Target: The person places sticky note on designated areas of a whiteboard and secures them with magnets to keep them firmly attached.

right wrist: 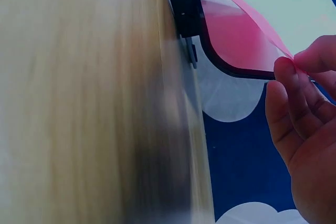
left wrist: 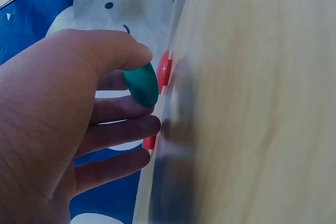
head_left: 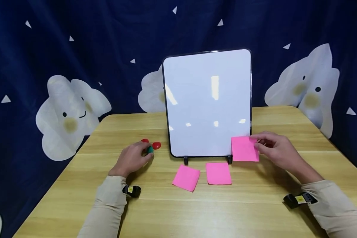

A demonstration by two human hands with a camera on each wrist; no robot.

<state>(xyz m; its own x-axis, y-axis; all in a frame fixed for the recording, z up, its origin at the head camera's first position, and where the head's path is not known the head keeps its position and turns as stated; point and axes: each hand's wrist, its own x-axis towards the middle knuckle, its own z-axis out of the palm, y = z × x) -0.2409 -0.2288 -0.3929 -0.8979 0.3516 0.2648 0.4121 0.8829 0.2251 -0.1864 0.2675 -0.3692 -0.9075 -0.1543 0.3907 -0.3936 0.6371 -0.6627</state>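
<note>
- At the lower right corner of the upright whiteboard, the right hand [head_left: 278, 150] pinches a square pink paper sticky note [head_left: 244, 149] by its right edge, thumb and forefinger clamped on it; the note is lifted off the table, in front of the board's corner.
- Note looks thin, light and floppy; the right wrist view shows the sheet [right wrist: 247, 19] bowing away from the fingertips [right wrist: 286, 69]. Likely creases easily, so an edge or corner pinch is the place to hold; probably one sticky strip on the back, cannot tell which side.
- Colour flat bright pink, no writing visible, edges clean.
- Left hand [head_left: 133, 158] grips a small round green magnet button [head_left: 150, 149] between thumb and forefinger, other fingers loosely spread below it; the left wrist view shows the domed green cap [left wrist: 142, 83] clamped at the fingertips. Hard, smooth, small: likely slippery, best held by the rim.
- Two round red magnet buttons [head_left: 156, 145] lie on the table just beside the left hand's fingertips.
- Two more pink sticky notes lie flat on the table in front of the board: a left one [head_left: 186, 178], tilted, and a right one [head_left: 218, 173], nearly straight, close but apart.
- White rectangular whiteboard with black frame [head_left: 208, 102] stands on small black feet, surface blank.
- Light wooden table [head_left: 196, 211] under everything; dark blue cloth backdrop with white cloud figures [head_left: 71, 112] behind.
</note>
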